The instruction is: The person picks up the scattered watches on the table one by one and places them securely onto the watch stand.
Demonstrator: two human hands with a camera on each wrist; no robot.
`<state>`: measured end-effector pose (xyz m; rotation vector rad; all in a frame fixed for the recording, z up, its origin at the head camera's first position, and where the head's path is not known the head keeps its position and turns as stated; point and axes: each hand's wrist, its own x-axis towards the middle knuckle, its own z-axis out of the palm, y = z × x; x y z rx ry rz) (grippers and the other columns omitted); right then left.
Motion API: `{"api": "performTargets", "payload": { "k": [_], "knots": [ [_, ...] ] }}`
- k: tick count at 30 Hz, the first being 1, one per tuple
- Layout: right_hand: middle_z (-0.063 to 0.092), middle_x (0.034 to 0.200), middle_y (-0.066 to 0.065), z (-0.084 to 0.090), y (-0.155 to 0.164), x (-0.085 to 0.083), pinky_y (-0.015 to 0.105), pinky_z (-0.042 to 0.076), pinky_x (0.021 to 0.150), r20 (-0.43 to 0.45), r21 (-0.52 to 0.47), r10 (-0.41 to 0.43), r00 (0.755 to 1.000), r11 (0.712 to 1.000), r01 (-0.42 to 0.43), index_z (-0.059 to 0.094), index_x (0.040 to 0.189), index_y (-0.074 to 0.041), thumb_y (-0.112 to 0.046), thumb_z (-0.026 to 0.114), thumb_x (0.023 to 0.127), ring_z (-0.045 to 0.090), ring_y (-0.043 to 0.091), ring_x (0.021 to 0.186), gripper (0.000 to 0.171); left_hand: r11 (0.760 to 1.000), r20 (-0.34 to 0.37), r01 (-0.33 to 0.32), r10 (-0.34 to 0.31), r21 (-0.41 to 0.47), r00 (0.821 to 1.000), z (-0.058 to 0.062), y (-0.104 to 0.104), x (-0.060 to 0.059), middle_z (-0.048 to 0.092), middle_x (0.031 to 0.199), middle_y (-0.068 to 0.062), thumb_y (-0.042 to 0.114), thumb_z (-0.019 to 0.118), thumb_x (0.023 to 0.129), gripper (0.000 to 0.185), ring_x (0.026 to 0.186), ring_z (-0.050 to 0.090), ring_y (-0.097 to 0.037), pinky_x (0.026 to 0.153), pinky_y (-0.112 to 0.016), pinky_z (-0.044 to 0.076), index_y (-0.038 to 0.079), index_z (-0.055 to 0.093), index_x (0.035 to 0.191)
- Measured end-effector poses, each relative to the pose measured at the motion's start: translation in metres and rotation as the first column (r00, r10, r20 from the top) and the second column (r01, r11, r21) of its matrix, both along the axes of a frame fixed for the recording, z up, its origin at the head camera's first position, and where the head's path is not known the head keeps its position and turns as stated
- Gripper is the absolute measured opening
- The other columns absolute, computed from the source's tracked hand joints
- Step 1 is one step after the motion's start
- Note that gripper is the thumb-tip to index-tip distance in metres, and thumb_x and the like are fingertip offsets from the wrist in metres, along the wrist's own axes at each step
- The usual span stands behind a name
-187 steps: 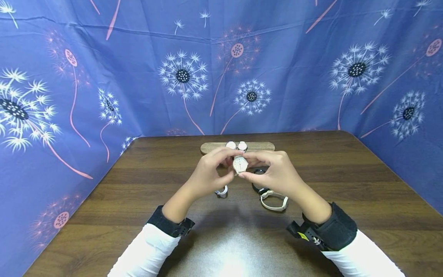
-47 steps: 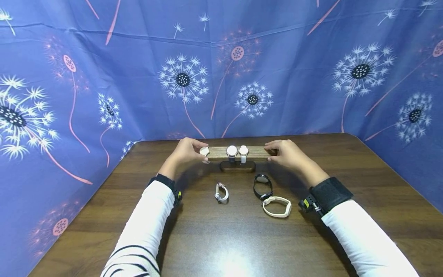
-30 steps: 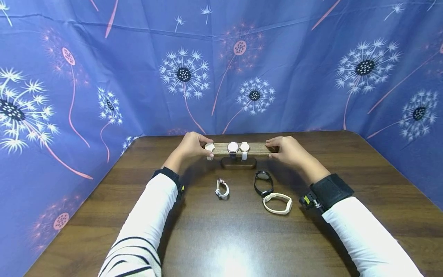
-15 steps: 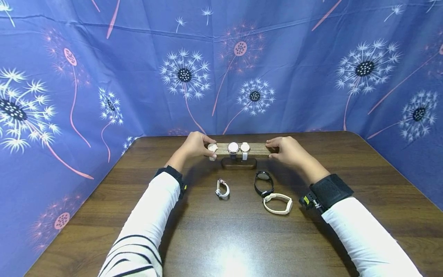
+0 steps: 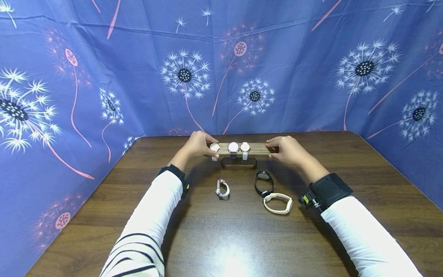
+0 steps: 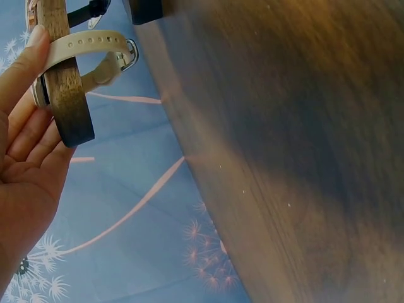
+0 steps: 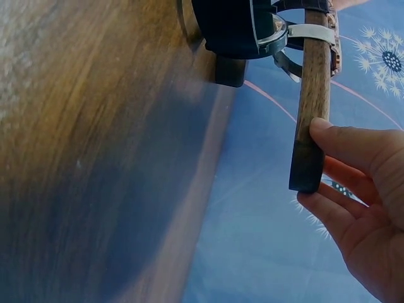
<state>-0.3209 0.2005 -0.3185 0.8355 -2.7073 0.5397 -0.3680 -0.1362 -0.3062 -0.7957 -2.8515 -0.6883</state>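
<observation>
A wooden bar (image 5: 257, 149) lies across a dark stand base (image 5: 238, 163) at the back of the table. My left hand (image 5: 199, 144) pinches a pale watch (image 5: 214, 147) at the bar's left end. In the left wrist view its cream strap (image 6: 88, 43) loops round the bar, thumb against the strap and fingers by the case side. My right hand (image 5: 286, 149) pinches the bar's right end, with the thumb (image 7: 322, 124) on one face and fingers opposite. Near the middle, a watch with a dark strap (image 5: 233, 147) and one with a white strap (image 5: 245, 147) hang side by side.
On the table (image 5: 214, 231) lie a small white watch (image 5: 222, 189), a black watch (image 5: 263, 184) and a cream band (image 5: 278, 204) touching or nearly touching the black one. A blue dandelion-print cloth (image 5: 221, 77) hangs behind the table.
Earlier both hands held the pale watch in front of the bar. It is now round the bar's left end, and my left hand has shifted it slightly right. My right hand stays put.
</observation>
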Motion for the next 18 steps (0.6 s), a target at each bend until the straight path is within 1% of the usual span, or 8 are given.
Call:
{"api": "performTargets", "payload": {
  "k": [3, 6, 10, 12, 15, 18],
  "knots": [
    [0.064, 0.121, 0.022, 0.000, 0.000, 0.000, 0.053, 0.044, 0.099, -0.003, 0.007, 0.001, 1.000, 1.000, -0.001, 0.069, 0.113, 0.007, -0.005, 0.077, 0.079, 0.059, 0.041, 0.113, 0.037, 1.000, 0.004, 0.000, 0.000, 0.005, 1.000, 0.000, 0.002, 0.000, 0.073, 0.104, -0.005, 0.032, 0.091, 0.067, 0.049, 0.091, 0.064, -0.022, 0.078, -0.032, 0.051, 0.011, 0.076, 0.109],
    [0.064, 0.121, 0.022, 0.000, 0.000, -0.001, 0.052, 0.044, 0.099, -0.012, 0.014, 0.003, 1.000, 1.000, -0.003, 0.069, 0.113, 0.007, -0.005, 0.078, 0.079, 0.059, 0.040, 0.113, 0.037, 1.000, 0.012, 0.000, 0.000, 0.006, 1.000, 0.000, 0.005, 0.001, 0.073, 0.106, -0.004, 0.032, 0.090, 0.068, 0.048, 0.086, 0.061, -0.020, 0.075, -0.031, 0.047, 0.012, 0.076, 0.109],
    [0.065, 0.120, 0.021, -0.001, 0.000, -0.001, 0.052, 0.044, 0.098, -0.027, 0.016, 0.007, 1.000, 1.000, -0.006, 0.069, 0.112, 0.007, -0.004, 0.077, 0.078, 0.060, 0.040, 0.112, 0.037, 1.000, 0.012, -0.001, 0.001, -0.006, 1.000, 0.000, 0.009, 0.001, 0.074, 0.103, -0.004, 0.033, 0.090, 0.068, 0.047, 0.079, 0.056, -0.017, 0.073, -0.031, 0.048, 0.013, 0.076, 0.109],
    [0.065, 0.120, 0.021, -0.001, 0.000, -0.001, 0.052, 0.044, 0.098, -0.031, 0.019, 0.010, 0.999, 1.000, -0.009, 0.069, 0.112, 0.007, -0.004, 0.077, 0.078, 0.060, 0.040, 0.112, 0.037, 1.000, 0.014, -0.005, 0.005, -0.008, 1.000, 0.001, 0.011, 0.002, 0.074, 0.103, -0.004, 0.034, 0.090, 0.068, 0.047, 0.083, 0.059, -0.016, 0.076, -0.032, 0.051, 0.014, 0.076, 0.109],
    [0.065, 0.120, 0.021, 0.000, 0.000, -0.001, 0.053, 0.044, 0.098, -0.036, 0.024, 0.012, 0.999, 1.000, -0.011, 0.069, 0.112, 0.007, -0.004, 0.077, 0.078, 0.059, 0.041, 0.112, 0.036, 1.000, 0.008, -0.007, 0.008, -0.010, 1.000, 0.001, 0.014, 0.001, 0.073, 0.107, -0.005, 0.034, 0.091, 0.067, 0.048, 0.092, 0.063, -0.018, 0.081, -0.034, 0.053, 0.013, 0.076, 0.108],
    [0.065, 0.120, 0.021, 0.000, -0.001, -0.001, 0.053, 0.044, 0.098, -0.031, 0.022, 0.012, 0.999, 1.000, -0.011, 0.069, 0.112, 0.007, -0.005, 0.077, 0.079, 0.059, 0.041, 0.113, 0.037, 1.000, -0.001, -0.004, 0.004, -0.019, 1.000, 0.001, 0.016, 0.001, 0.073, 0.108, -0.005, 0.034, 0.091, 0.066, 0.049, 0.096, 0.064, -0.020, 0.084, -0.034, 0.053, 0.013, 0.076, 0.108]
  ]
}}
